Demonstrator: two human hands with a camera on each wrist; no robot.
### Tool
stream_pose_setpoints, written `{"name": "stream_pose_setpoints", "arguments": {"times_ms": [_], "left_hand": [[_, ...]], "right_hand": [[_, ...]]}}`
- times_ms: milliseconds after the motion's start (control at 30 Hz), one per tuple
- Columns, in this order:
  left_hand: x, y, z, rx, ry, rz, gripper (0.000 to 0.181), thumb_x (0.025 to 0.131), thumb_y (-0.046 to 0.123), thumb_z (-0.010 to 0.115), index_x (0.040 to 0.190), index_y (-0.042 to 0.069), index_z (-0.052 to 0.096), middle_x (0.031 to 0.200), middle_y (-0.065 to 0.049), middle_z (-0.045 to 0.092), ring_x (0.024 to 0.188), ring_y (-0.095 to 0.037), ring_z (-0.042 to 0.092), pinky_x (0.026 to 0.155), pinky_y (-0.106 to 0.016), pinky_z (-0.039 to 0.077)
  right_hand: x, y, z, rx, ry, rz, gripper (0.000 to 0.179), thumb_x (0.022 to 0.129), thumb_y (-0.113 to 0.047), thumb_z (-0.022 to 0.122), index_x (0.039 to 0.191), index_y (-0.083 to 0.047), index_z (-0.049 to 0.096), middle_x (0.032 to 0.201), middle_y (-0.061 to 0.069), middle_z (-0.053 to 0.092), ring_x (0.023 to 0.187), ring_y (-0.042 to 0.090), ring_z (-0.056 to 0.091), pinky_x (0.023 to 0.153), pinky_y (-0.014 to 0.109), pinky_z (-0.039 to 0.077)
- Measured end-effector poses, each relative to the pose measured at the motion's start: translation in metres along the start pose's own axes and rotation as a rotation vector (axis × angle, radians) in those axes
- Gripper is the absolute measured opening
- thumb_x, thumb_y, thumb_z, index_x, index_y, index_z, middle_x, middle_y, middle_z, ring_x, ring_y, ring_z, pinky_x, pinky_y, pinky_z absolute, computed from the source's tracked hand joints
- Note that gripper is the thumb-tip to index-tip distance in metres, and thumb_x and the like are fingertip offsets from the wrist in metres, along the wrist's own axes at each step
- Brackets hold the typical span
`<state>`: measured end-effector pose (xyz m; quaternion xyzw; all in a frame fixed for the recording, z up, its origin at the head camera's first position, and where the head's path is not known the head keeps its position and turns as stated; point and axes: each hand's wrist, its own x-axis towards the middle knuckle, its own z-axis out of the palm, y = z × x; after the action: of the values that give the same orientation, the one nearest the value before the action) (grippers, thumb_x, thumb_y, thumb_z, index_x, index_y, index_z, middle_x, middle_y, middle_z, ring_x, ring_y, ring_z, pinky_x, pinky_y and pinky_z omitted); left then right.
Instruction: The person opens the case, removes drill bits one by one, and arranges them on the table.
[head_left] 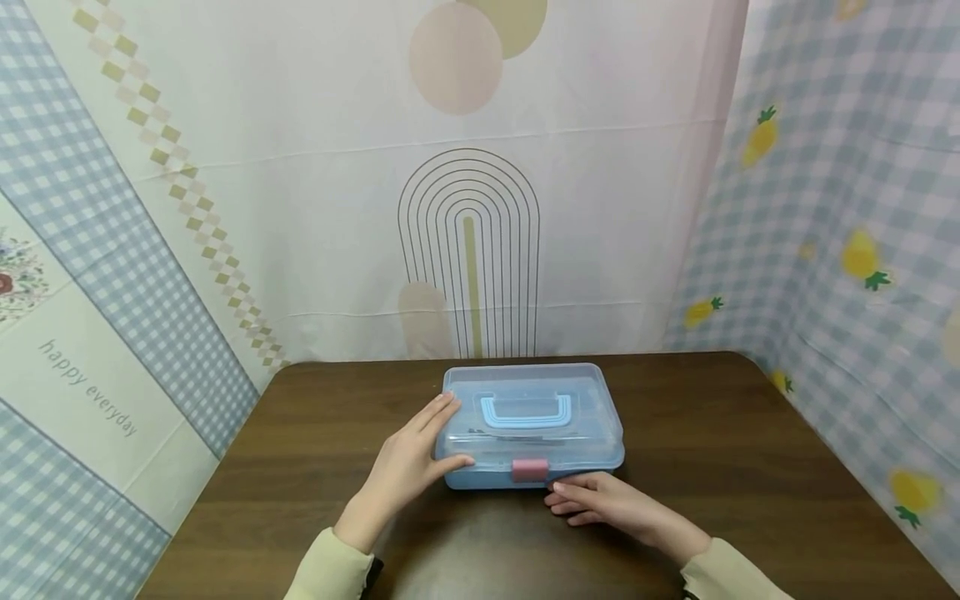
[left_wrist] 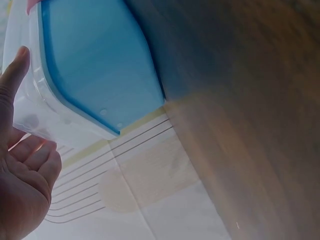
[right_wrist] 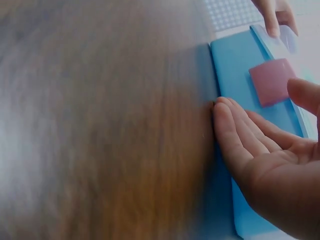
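A storage box (head_left: pixel 532 446) with a blue base and a clear, closed lid sits on the table. Its light blue handle (head_left: pixel 527 422) lies flat on the lid, and a pink latch (head_left: pixel 530 471) covers the front middle. My left hand (head_left: pixel 408 458) rests against the box's left end, thumb along the lid's front edge and fingers by the left side. Just right of the latch, low at the front, is my right hand (head_left: pixel 607 504). In the right wrist view its extended fingers (right_wrist: pixel 227 122) lie against the blue base, with the thumb near the latch. The box's contents are indistinct.
The brown wooden table (head_left: pixel 315 467) has rounded far corners. Behind it hangs a pale patterned cloth (head_left: pixel 322 242); checked cloths (head_left: pixel 825 358) border the right and left sides.
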<state>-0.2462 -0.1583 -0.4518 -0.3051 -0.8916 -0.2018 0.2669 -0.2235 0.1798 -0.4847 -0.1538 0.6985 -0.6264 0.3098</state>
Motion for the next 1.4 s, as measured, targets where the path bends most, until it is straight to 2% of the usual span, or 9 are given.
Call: {"name": "stream_pose_setpoints", "arguments": {"times_ms": [200, 400, 533, 900, 1233, 1400], "left_hand": [[-0.003, 0.000, 0.001, -0.013, -0.011, -0.017, 0.084, 0.077, 0.046, 0.085, 0.145, 0.008, 0.054, 0.149, -0.008, 0.052, 0.139, -0.022, 0.047, 0.091, -0.044, 0.055], [0.000, 0.000, 0.001, -0.015, 0.017, 0.011, 0.083, 0.076, 0.044, 0.086, 0.144, 0.007, 0.055, 0.147, -0.010, 0.054, 0.137, -0.024, 0.049, 0.092, -0.044, 0.055], [0.001, 0.002, 0.002, -0.017, 0.023, 0.015, 0.083, 0.076, 0.045, 0.086, 0.144, 0.007, 0.055, 0.147, -0.011, 0.054, 0.136, -0.025, 0.050, 0.092, -0.045, 0.055], [0.000, 0.001, 0.002, -0.015, 0.029, 0.025, 0.084, 0.076, 0.044, 0.086, 0.143, 0.006, 0.055, 0.146, -0.011, 0.054, 0.137, -0.025, 0.049, 0.094, -0.045, 0.054], [-0.004, 0.001, 0.001, -0.019, -0.004, 0.001, 0.083, 0.077, 0.043, 0.085, 0.145, 0.006, 0.054, 0.149, -0.011, 0.052, 0.139, -0.023, 0.047, 0.096, -0.044, 0.053], [0.000, 0.001, 0.003, -0.024, 0.022, 0.013, 0.083, 0.076, 0.043, 0.087, 0.144, 0.007, 0.055, 0.148, -0.011, 0.053, 0.138, -0.024, 0.048, 0.097, -0.044, 0.052]], "right_hand": [[0.006, 0.002, 0.012, 0.024, 0.080, -0.016, 0.060, 0.105, -0.037, 0.053, 0.131, 0.018, 0.055, 0.122, 0.024, 0.067, 0.112, 0.030, 0.067, 0.091, 0.040, 0.056], [0.008, 0.001, 0.020, 0.031, 0.197, -0.004, 0.060, 0.105, -0.043, 0.052, 0.122, 0.013, 0.065, 0.116, 0.022, 0.071, 0.108, 0.029, 0.069, 0.091, 0.041, 0.055], [0.008, 0.003, 0.023, 0.044, 0.240, -0.004, 0.058, 0.105, -0.043, 0.052, 0.118, 0.012, 0.068, 0.112, 0.020, 0.072, 0.105, 0.028, 0.070, 0.090, 0.040, 0.056], [0.009, 0.004, 0.027, 0.063, 0.273, -0.003, 0.061, 0.103, -0.044, 0.055, 0.119, 0.014, 0.066, 0.108, 0.018, 0.073, 0.101, 0.025, 0.071, 0.088, 0.038, 0.056], [0.010, 0.008, 0.030, 0.075, 0.282, 0.007, 0.060, 0.103, -0.045, 0.055, 0.115, 0.012, 0.068, 0.103, 0.016, 0.074, 0.096, 0.025, 0.072, 0.086, 0.038, 0.057], [0.009, 0.005, 0.024, 0.065, 0.265, 0.004, 0.059, 0.104, -0.044, 0.053, 0.116, 0.012, 0.068, 0.106, 0.017, 0.074, 0.099, 0.028, 0.071, 0.089, 0.040, 0.057]]}}
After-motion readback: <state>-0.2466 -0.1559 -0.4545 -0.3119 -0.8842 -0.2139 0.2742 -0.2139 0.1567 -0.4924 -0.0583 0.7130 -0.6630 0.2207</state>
